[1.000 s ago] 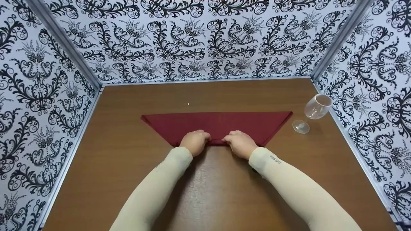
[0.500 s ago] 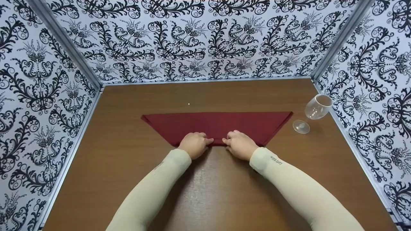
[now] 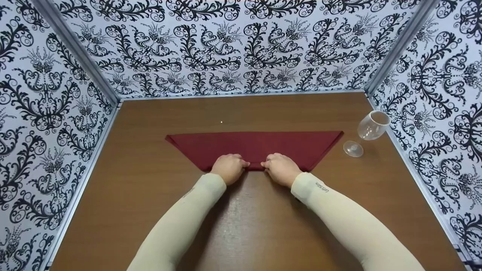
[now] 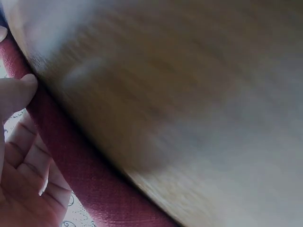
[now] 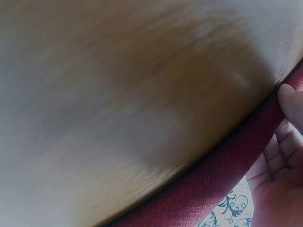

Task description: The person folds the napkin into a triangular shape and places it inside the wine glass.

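Note:
A dark red cloth napkin lies in a trapezoid with its long side away from me and a narrow roll along its near edge. My left hand holds the roll left of its middle. Just to the right, my right hand grips the same roll, with a short bare stretch between the two. In the left wrist view the thumb presses on the rolled edge, while the fingers curl behind it. The right wrist view has the other thumb on the roll, its fingers partly hidden by the cloth.
A clear stemmed wine glass stands on the brown wooden table, right of the napkin. Patterned black-and-white walls bound the table at the back and on both sides.
Both hands shift only slightly on the roll, and their fingers and thumbs have changed position a little. The napkin's outline and the glass stay as they were.

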`<state>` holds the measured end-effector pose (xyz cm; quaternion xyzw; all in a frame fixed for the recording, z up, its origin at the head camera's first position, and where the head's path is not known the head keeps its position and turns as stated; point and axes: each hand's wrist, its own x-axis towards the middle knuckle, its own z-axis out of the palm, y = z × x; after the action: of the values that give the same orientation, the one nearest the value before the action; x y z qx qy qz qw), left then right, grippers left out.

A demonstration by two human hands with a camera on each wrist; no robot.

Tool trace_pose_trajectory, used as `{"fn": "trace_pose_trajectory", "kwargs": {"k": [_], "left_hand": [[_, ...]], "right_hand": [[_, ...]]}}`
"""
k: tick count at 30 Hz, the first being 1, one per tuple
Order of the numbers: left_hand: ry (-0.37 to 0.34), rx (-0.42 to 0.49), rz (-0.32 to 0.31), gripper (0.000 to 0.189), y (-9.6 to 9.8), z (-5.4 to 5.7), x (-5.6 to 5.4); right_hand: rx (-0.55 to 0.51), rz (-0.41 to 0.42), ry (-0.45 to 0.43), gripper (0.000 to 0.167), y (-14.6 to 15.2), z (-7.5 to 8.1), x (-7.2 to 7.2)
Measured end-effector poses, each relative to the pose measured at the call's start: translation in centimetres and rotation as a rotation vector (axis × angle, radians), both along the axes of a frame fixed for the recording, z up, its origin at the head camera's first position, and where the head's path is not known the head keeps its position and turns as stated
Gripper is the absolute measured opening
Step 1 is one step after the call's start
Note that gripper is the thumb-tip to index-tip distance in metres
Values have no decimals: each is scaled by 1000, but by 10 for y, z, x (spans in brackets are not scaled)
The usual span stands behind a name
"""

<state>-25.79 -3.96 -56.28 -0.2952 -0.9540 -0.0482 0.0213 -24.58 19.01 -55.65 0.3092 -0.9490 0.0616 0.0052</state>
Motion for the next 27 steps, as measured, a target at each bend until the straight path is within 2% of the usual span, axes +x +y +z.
{"fn": "trace_pose_trajectory", "kwargs": {"k": [9, 14, 17, 20, 24, 27], "left_hand": [[-157, 126, 58, 19, -3, 7, 0], [-209, 186, 110, 9, -4, 10, -1], [-240, 199, 147, 9, -3, 13, -2], [-206, 167, 143, 11, -1, 14, -2], [-81, 47, 96, 15, -1, 12, -2], [-28, -17, 57, 20, -2, 12, 0]], "right_hand": [[-38, -17, -72, 14, 1, 1, -1], [-95, -69, -128, 8, 1, -1, -4], [-106, -106, -144, 11, 1, -2, -6], [-69, -116, -123, 15, 1, 0, -6], [-37, -83, -60, 18, 0, 1, -5], [-39, -39, 16, 20, 2, -1, -4]]}}
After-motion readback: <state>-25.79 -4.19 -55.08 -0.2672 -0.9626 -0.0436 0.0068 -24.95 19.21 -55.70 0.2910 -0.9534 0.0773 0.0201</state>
